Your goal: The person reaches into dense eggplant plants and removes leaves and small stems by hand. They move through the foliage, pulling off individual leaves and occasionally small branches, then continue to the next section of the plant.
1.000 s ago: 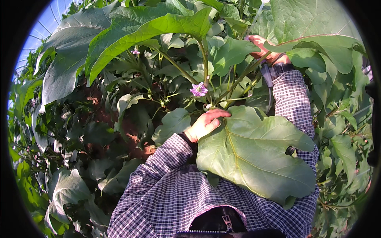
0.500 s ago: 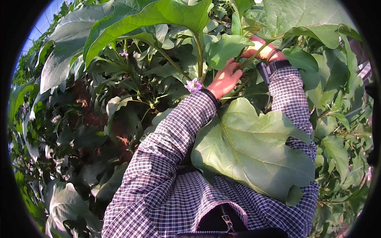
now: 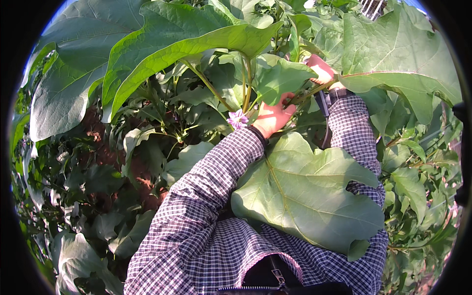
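Dense green foliage fills the surroundings, with reddish soil showing in the shade at the left and a strip of blue along the upper left edge. Both arms reach forward from the lower edge in a checked shirt. The left arm slants up and to the right, its sleeve drawn to the wrist, where a dark cuff sits. The left hand lies with its back in sunlight, fingers pointing up and right, the thumb and a fingertip slightly parted beside a green stem. Whether they close on that stem cannot be told.

The right arm runs almost straight up, then bends inward at the wrist, which carries a dark band with a grey device just beside it. The right hand is higher and farther right, pointing up and left; leaves hide its fingertips, so its grip cannot be told. The stem slopes between the two hands, rising to the right past the right wrist.

A purple flower is just left of the left hand. A broad leaf spreads below both hands, covering part of the right sleeve and the chest.
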A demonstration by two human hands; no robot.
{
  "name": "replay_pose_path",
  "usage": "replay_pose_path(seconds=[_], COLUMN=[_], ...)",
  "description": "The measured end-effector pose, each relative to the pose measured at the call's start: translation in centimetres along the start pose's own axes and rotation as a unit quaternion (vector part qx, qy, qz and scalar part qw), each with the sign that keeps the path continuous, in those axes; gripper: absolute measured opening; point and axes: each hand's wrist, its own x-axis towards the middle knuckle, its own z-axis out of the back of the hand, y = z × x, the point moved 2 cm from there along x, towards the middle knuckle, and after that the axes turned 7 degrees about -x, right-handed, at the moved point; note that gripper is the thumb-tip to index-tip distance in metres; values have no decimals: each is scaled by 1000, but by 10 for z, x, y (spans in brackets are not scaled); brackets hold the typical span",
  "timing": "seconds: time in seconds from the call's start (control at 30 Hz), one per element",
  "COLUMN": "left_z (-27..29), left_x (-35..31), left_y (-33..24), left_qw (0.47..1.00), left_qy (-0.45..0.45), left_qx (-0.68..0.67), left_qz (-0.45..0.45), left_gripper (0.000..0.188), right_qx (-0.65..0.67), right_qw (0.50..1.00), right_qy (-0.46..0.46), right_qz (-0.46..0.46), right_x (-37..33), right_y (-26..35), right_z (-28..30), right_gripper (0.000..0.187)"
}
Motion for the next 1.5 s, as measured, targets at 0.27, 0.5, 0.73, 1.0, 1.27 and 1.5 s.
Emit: replay_pose_path(seconds=[0.27, 0.5, 0.73, 1.0, 1.27, 1.5], left_z=[15, 13, 8, 8, 7, 13], left_x=[21, 29, 34, 29, 25, 20], left_y=[27, 6, 7, 2, -4, -4], left_qw=[974, 921, 938, 954, 955, 956], left_qy=[-25, 64, 91, 95, 127, 124], left_qx=[-207, -358, -314, -273, -259, -263], left_qz=[84, 135, 119, 83, 67, 48], left_gripper=[43, 56, 45, 42, 43, 41], right_qx=[-264, -355, -328, -437, -448, -366], right_qw=[959, 915, 912, 888, 881, 903], right_qy=[-31, -136, -162, 23, 136, 184], right_qz=[-99, -134, -186, -141, -70, -128], right_x=[4, -4, -20, -17, -11, -6], right_y=[69, 84, 84, 94, 98, 89], right_z=[-7, -22, -25, -7, 2, 1], right_gripper=[46, 36, 38, 24, 24, 22])
